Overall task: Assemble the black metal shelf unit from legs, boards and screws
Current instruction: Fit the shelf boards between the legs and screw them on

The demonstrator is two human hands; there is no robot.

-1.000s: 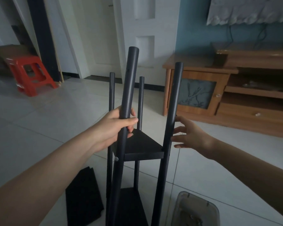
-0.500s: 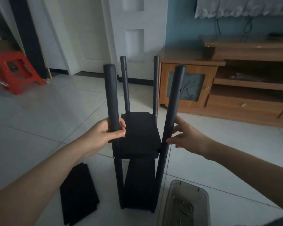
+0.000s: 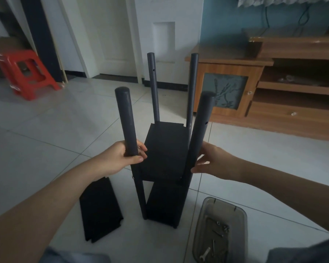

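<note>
The black shelf unit [image 3: 165, 154] stands upright on the tiled floor, with two boards fixed between its legs. My left hand [image 3: 125, 158] is wrapped around the near left leg [image 3: 126, 118] just above the upper board. My right hand [image 3: 215, 160] rests against the near right leg [image 3: 199, 133] with its fingers spread, thumb and fingertips touching the tube. The two far legs [image 3: 153, 86] rise behind the upper board. A loose black board [image 3: 99, 207] lies flat on the floor to the left of the unit.
A clear plastic tray [image 3: 241, 215] with screws and a small wrench sits on the floor at lower right. A wooden TV cabinet [image 3: 254, 103] stands behind on the right, a red plastic stool [image 3: 25, 73] at far left, a white door at the back.
The shelf unit has been turned and stood straight, its legs now squarely facing me. My right hand moved in from beside the near right leg to touch it. The left hand kept its grip.
</note>
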